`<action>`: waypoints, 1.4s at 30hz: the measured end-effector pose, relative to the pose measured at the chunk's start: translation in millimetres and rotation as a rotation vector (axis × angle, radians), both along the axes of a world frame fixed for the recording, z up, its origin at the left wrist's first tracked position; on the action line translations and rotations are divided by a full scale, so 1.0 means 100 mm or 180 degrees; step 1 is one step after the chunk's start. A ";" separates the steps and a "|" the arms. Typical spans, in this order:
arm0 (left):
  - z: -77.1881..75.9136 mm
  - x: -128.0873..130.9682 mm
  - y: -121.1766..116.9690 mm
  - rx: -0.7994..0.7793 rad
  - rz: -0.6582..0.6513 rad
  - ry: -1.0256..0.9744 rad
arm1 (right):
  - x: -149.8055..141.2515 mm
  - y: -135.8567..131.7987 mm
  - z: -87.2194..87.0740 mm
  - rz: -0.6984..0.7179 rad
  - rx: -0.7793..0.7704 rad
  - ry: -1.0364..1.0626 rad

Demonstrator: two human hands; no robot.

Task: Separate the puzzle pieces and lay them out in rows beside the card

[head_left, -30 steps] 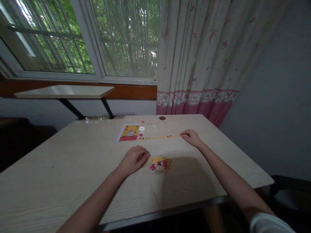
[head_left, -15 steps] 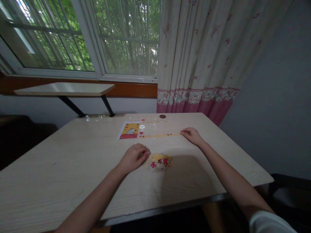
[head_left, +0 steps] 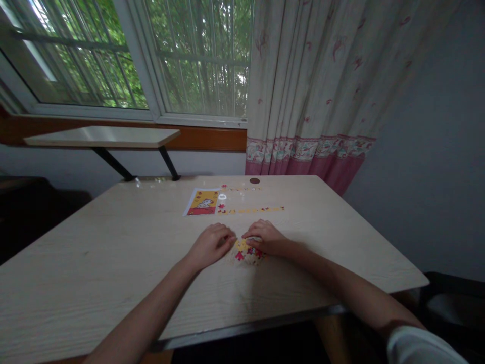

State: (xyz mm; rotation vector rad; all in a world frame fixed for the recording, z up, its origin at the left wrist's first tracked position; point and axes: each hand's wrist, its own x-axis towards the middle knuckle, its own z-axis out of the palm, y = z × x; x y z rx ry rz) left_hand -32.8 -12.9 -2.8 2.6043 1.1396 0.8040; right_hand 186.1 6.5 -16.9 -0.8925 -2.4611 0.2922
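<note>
A small heap of loose jigsaw pieces (head_left: 240, 256), yellow, red and pale, lies on the table before me. At its left edge is my left hand (head_left: 212, 245), fingers curled and thumb drawn toward the index; anything between them is too small to make out. My right hand (head_left: 267, 237) reaches over the heap's upper right side. Its thumb and forefinger are apart, and it covers part of the heap. Beyond the hands runs a row of yellow jigsaw pieces (head_left: 248, 211), with a red piece (head_left: 222, 206) near its left end.
A picture sheet (head_left: 202, 202) of a white animal on yellow and red lies left of the rows. A shorter row of pieces (head_left: 242, 189) sits farther back, near a dark round disc (head_left: 254, 181). A raised shelf (head_left: 102, 136) stands at the back left; a curtain (head_left: 303, 151) hangs behind.
My right hand has left the right end of the long row and come back left and nearer, over the heap. A piece lies at that row's end. My left hand has barely moved.
</note>
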 end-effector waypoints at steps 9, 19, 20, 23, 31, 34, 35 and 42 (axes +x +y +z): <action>0.01 0.09 -0.04 -0.0228 -0.0042 -0.0171 | 0.01 0.03 0.05 -0.0066 -0.0901 0.0930; -0.01 0.18 -0.05 -0.0415 -0.0102 -0.0398 | -0.03 -0.01 0.05 -0.0005 -0.1509 0.1425; -0.02 0.18 -0.05 -0.0435 -0.0107 -0.0420 | -0.04 -0.01 0.05 -0.0003 -0.1534 0.1463; -0.02 0.17 -0.05 -0.0480 -0.0089 -0.0503 | -0.04 0.00 0.05 -0.0033 -0.1692 0.1608; -0.03 0.16 -0.04 -0.0228 -0.0050 -0.0633 | -0.06 0.05 0.02 -0.0283 -0.2643 0.2102; -0.03 0.15 -0.04 -0.0029 -0.0028 -0.0605 | -0.06 0.08 0.02 -0.0370 -0.2826 0.2333; -0.03 0.15 -0.04 0.0000 -0.0007 -0.0625 | -0.05 0.09 0.02 -0.0395 -0.2857 0.2428; -0.01 0.15 -0.04 -0.0082 -0.0128 -0.0726 | -0.06 0.09 0.00 -0.0278 -0.2833 0.2578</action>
